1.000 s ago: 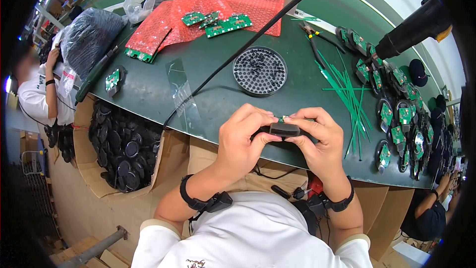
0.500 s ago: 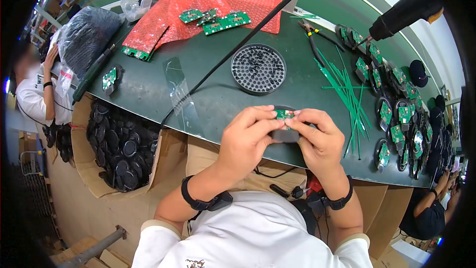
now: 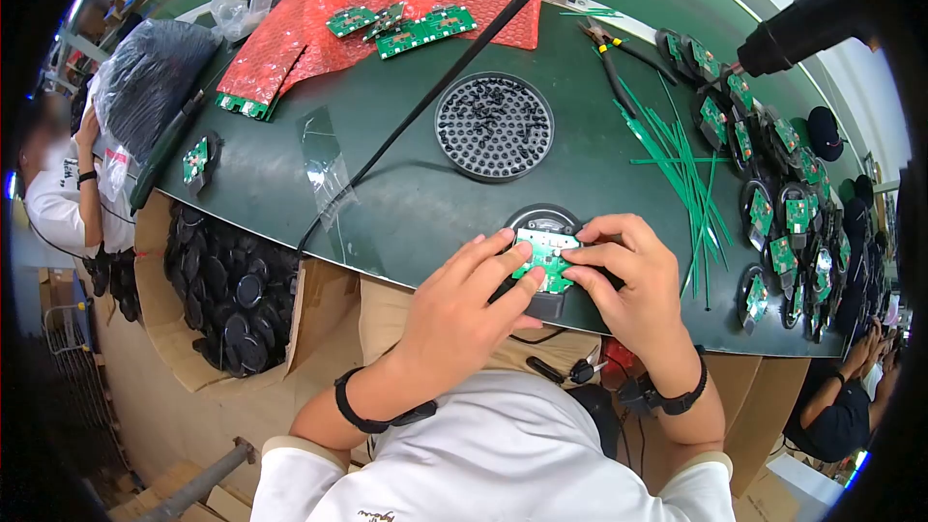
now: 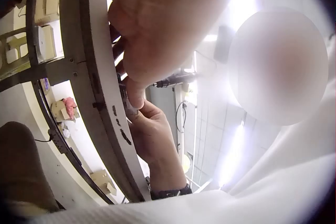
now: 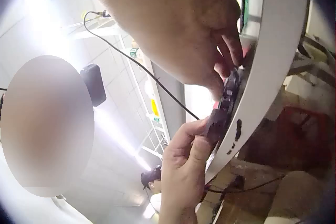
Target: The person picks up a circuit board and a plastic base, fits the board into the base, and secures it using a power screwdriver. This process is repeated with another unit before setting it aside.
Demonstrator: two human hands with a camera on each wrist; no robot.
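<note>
A green circuit board [image 3: 544, 256] lies in a black round-headed housing [image 3: 547, 305] at the table's near edge. My left hand [image 3: 464, 295] holds the housing from the left, fingertips over the board and thumb low at the near end. In the right wrist view that left hand [image 5: 184, 169] grips the end of the dark housing [image 5: 227, 95]. From the other side my right hand [image 3: 633, 271] pinches at the board's right edge with curled fingers and thumb. Its fingertips partly hide that edge.
Beyond the hands stands a round tray [image 3: 495, 126] of small black parts. Green strips [image 3: 681, 174] and pliers [image 3: 609, 53] lie to the right, beside several housings with boards [image 3: 783, 208]. A power screwdriver [image 3: 802, 27] hangs above. A carton of black parts [image 3: 232, 295] sits left.
The housing has turned from edge-on to board side up and lowered toward the tabletop. My left fingers have spread over the board; the right fingers have shifted to its right edge.
</note>
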